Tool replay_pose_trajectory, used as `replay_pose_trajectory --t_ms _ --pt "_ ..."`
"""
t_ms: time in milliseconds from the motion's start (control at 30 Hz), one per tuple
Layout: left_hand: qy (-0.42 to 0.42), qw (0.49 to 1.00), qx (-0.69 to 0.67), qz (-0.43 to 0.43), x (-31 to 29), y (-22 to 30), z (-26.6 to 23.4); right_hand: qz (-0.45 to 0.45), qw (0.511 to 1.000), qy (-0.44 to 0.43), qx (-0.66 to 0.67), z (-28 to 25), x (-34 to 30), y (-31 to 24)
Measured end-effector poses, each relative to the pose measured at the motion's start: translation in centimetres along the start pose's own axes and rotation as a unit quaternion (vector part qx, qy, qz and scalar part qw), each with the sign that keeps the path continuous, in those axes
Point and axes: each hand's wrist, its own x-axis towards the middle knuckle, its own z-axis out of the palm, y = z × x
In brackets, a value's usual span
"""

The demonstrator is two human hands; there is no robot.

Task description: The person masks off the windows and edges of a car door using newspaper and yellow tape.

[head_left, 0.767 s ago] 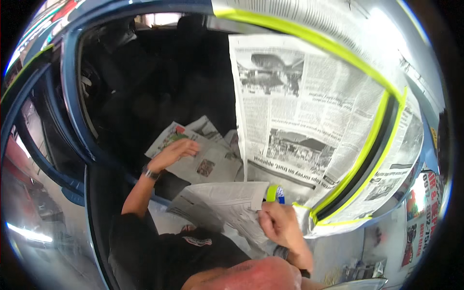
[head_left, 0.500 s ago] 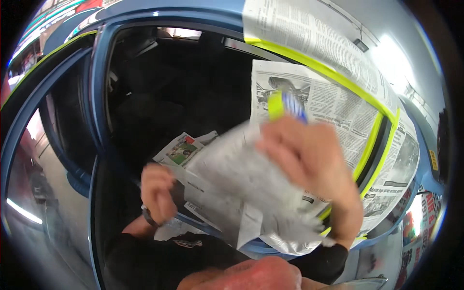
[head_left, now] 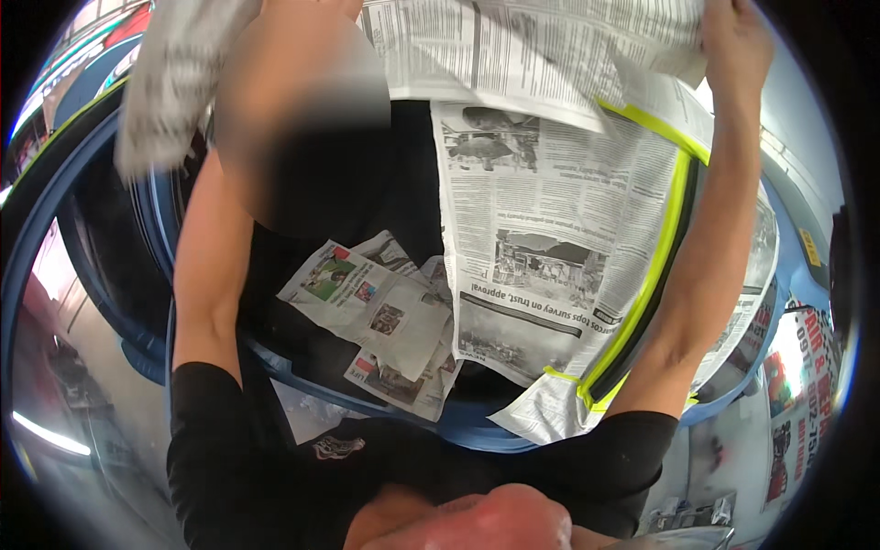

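Both my arms reach up and away over the blue car's door opening. A newspaper sheet [head_left: 513, 55] spans the top of the view between my hands. At the far right my right hand [head_left: 736, 50] is closed on the sheet's edge. My left hand [head_left: 289, 64], at the upper left, is blurred and partly cut off by the top edge. Paper hangs on both sides of it, and it appears to grip the sheet. Below, another newspaper page [head_left: 541, 220] covers the right part of the opening, with yellow-green tape [head_left: 665, 247] along its right side.
Loose newspaper pieces [head_left: 367, 307] lie at the lower left of the opening. The blue car frame [head_left: 458, 431] runs along the near side, next to my body. An open car door [head_left: 105, 266] stands on the left. A printed banner [head_left: 802, 412] hangs at the right.
Both hands have moved up and apart, away from my body. The crumpled sheet is now spread out across the top. The tape roll seen at my right hand is out of sight.
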Motion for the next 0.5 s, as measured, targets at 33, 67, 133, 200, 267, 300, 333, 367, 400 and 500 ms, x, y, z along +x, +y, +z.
replay_pose_trajectory --t_ms 33,67,133,200,267,300,333,367,400,500 --pt "-0.024 0.999 0.015 -0.013 1.0 -0.5 0.7 0.039 0.997 0.013 -0.07 0.2 -0.4 2.3" --pt "-0.046 0.998 0.032 -0.023 2.1 -0.6 1.1 0.051 0.996 -0.003 -0.067 0.1 -0.7 4.6" --pt "-0.073 0.988 0.133 -0.035 4.4 -2.2 1.8 0.072 0.995 -0.032 -0.057 -0.1 -1.1 7.9" --pt "-0.078 0.949 0.302 -0.045 5.7 -5.6 1.4 0.165 0.977 -0.121 -0.067 -1.1 -2.1 5.2" --pt "-0.125 0.933 0.334 -0.046 5.4 -7.5 1.2 0.162 0.96 -0.185 -0.134 -1.1 -3.9 4.7" --pt "-0.145 0.926 0.346 -0.048 5.4 -8.4 1.2 0.128 0.955 -0.184 -0.195 -1.5 -4.5 4.4" --pt "-0.145 0.927 0.345 -0.032 4.9 -9.1 1.3 0.095 0.944 -0.183 -0.257 -2.0 -5.1 4.0" --pt "-0.147 0.927 0.345 -0.016 4.2 -9.6 1.4 0.063 0.929 -0.184 -0.316 -2.4 -5.4 3.7" --pt "-0.149 0.926 0.348 0.0 3.7 -10.1 1.2 0.03 0.935 -0.157 -0.318 -2.5 -5.4 3.4" --pt "-0.145 0.919 0.367 0.007 2.2 -9.1 -0.2 -0.042 0.949 -0.081 -0.302 -3.0 -4.6 0.1"
